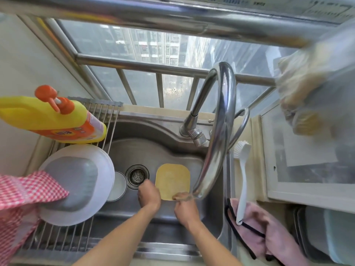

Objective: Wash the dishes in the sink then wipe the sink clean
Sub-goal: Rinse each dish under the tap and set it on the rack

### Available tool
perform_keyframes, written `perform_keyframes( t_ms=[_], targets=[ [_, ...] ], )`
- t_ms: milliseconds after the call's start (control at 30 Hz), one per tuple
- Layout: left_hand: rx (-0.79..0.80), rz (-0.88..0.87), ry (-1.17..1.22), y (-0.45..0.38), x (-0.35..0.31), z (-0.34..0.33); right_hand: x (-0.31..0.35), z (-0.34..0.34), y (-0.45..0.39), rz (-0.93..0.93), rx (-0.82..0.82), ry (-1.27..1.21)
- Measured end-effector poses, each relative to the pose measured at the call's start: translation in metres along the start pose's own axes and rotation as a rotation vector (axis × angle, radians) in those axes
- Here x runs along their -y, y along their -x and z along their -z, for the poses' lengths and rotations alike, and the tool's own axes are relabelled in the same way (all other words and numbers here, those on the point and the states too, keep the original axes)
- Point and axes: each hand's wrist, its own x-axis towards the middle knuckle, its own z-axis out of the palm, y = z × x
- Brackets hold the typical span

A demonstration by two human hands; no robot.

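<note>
In the head view, the yellow plate lay in the sink at frame centre, beside the drain. The right hand pinched its lower edge; the left hand touched its left edge, grip unclear. A white bowl sat left of the drain.

The sink is brushed stainless steel, dull-sheened and smooth, with a perforated metal strainer at its centre. At 2 o'clock the curved tap is polished chrome, mirror-glossy. At 9 o'clock a wire metal rack carries a glossy yellow plastic bottle and a matt white plastic plate. At 4 o'clock lie a smooth white plastic brush and a soft pink cloth.
</note>
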Motion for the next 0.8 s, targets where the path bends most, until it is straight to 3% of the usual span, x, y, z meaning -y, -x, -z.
perform_keyframes(
  t_ms=[133, 367, 567, 700, 800],
  targets=[
    [0.033, 0.031, -0.015, 0.002, -0.003, 0.004, -0.004, -0.004, -0.002, -0.016, -0.042, -0.098],
    [0.103, -0.193, 0.103, 0.021, -0.003, 0.023, 0.016, 0.019, 0.016, -0.058, -0.066, -0.188],
    [0.369, -0.262, 0.151, 0.044, 0.013, 0.053, 0.035, 0.039, 0.028, -0.088, -0.11, -0.226],
    [0.548, -0.244, 0.343, 0.049, 0.026, 0.057, 0.054, 0.048, 0.035, 0.095, -0.073, -0.208],
    [0.526, -0.24, 0.518, 0.053, 0.022, 0.062, 0.068, 0.046, 0.049, 0.229, 0.054, -0.16]
  ],
)
